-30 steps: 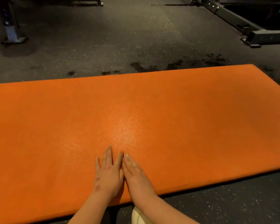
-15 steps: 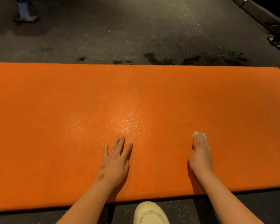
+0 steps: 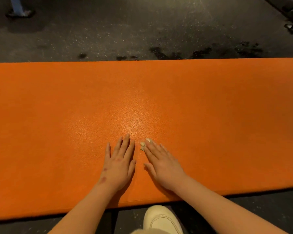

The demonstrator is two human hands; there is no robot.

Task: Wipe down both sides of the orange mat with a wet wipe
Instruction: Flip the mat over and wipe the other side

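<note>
- The mat lay flat on the dark floor, left to right.
- The left hand rested flat on its near middle, fingers straight.
- The right hand, just beside it, pressed a wipe under straight fingertips.
- A pale shoe stood at the near edge.

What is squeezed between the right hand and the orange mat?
A pale wet wipe: the head view shows it peeking out under the right hand, whose flat fingers press it onto the orange mat.
</note>
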